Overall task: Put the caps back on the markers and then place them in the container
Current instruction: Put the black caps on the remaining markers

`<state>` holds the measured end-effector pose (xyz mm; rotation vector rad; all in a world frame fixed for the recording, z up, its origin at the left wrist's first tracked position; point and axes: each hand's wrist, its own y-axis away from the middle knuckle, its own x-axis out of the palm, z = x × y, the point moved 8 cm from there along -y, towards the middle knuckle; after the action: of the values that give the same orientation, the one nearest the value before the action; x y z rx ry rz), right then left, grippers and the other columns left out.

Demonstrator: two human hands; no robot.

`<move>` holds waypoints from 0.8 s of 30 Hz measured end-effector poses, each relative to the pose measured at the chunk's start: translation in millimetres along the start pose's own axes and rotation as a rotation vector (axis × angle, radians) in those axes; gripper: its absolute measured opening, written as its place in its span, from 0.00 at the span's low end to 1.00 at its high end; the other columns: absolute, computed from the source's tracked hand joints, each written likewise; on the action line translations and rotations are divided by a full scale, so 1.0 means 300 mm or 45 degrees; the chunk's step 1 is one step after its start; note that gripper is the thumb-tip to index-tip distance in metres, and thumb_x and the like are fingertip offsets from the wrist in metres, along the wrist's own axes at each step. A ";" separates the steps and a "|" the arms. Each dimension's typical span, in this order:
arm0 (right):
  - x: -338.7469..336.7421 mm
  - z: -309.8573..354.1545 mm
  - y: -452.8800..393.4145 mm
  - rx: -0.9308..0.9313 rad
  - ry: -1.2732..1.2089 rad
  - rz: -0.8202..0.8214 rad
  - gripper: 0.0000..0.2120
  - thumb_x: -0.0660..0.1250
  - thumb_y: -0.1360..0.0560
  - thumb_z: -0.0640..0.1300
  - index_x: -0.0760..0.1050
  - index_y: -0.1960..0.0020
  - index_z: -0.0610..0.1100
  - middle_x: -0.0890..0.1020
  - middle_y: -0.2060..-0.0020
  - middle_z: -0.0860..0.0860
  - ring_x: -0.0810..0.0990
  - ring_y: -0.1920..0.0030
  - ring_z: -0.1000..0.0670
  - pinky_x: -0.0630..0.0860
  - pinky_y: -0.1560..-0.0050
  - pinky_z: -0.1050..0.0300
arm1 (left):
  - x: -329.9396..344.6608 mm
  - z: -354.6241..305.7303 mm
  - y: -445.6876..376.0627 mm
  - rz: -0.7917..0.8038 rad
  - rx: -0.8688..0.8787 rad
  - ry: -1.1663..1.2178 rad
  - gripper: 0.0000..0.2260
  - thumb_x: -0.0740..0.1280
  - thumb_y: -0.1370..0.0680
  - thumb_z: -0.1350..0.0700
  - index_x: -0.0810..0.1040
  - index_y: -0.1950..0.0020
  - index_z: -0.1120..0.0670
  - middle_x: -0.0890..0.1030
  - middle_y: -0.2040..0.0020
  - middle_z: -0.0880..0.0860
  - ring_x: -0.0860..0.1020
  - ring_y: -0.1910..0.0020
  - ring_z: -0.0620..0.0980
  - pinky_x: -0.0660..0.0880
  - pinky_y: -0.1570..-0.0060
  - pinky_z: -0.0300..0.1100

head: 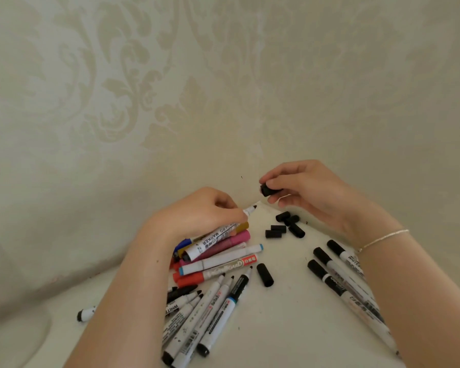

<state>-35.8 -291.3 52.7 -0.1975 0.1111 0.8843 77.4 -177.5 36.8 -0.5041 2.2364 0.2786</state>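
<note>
My left hand (199,211) grips an uncapped white whiteboard marker (213,241), its black tip pointing up and right. My right hand (303,189) pinches a black cap (268,189) a short way to the right of that tip, apart from it. Several loose black caps (286,225) lie on the white table below my right hand, and one more cap (265,274) lies nearer the middle. Several uncapped markers (210,312) lie in front of my left forearm. No container shows in view.
A pile of coloured markers (223,257) sits under my left hand. Three capped black markers (337,277) lie beside my right forearm. One marker (85,313) lies alone at the far left. Patterned wallpaper walls (170,88) meet in a corner behind the table (290,314).
</note>
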 end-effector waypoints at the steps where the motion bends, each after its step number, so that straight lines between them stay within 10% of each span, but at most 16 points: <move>1: -0.001 0.001 -0.004 -0.008 0.025 0.000 0.06 0.65 0.25 0.32 0.81 0.55 0.38 0.83 0.61 0.43 0.80 0.67 0.51 0.76 0.65 0.61 | 0.002 0.000 -0.002 -0.001 0.004 0.000 0.09 0.69 0.26 0.45 0.82 0.54 0.49 0.77 0.70 0.42 0.73 0.72 0.39 0.67 0.68 0.35; 24: 0.023 -0.076 -0.018 0.085 -0.148 -0.009 0.04 0.67 0.26 0.33 0.79 0.51 0.37 0.82 0.60 0.43 0.78 0.65 0.50 0.76 0.63 0.62 | 0.007 -0.021 -0.005 -0.003 0.086 0.118 0.07 0.68 0.24 0.48 0.80 0.54 0.51 0.71 0.79 0.40 0.67 0.82 0.38 0.62 0.73 0.36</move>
<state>-27.6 -294.2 29.9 -0.0838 0.0312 0.8814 72.6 -181.8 39.2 -0.4921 2.3264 0.1815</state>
